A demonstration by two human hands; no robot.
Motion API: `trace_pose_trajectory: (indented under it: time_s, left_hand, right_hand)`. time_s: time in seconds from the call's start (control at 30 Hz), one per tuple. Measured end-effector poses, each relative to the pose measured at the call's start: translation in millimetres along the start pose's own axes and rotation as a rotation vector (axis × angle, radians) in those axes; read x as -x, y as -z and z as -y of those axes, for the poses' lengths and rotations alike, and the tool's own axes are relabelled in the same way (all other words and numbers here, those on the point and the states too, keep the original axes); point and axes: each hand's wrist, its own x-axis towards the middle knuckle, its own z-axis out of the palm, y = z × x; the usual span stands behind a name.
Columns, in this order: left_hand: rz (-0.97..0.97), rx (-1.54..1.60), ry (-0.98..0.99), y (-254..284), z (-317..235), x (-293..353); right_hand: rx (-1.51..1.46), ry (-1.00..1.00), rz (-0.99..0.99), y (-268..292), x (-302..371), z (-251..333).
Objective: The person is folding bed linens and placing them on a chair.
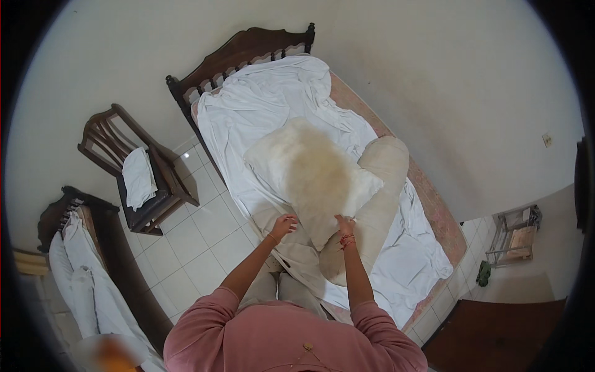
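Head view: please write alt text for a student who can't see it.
A person in a pink top bends over a bed, right hand at a stained white pillow, left hand near its edge. Rumpled white sheets lie beneath; to the left, a wooden chair holds white cloth.

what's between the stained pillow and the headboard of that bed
The head view shows a rumpled white sheet between the stained pillow and the dark headboard.

Right fingers [339, 218] at stained pillow [318, 173], left fingers [290, 219] near (white sheet [242, 121] rumpled beyond).
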Motion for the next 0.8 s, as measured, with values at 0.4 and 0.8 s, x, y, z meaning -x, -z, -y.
trace_pose_trajectory:
  time_s: [0.4,0.8]
  left_hand:
    - [-0.004,-0.06,0.242,-16.4,68.4,21.0]
    - [0.017,-0.074,0.172,-19.2,45.2,0.7]
  right_hand:
    - [0.143,-0.194,-0.048,-8.6,-15.0,-22.0]
    - [0.195,-0.017,0.054,-11.6,33.6,-8.5]
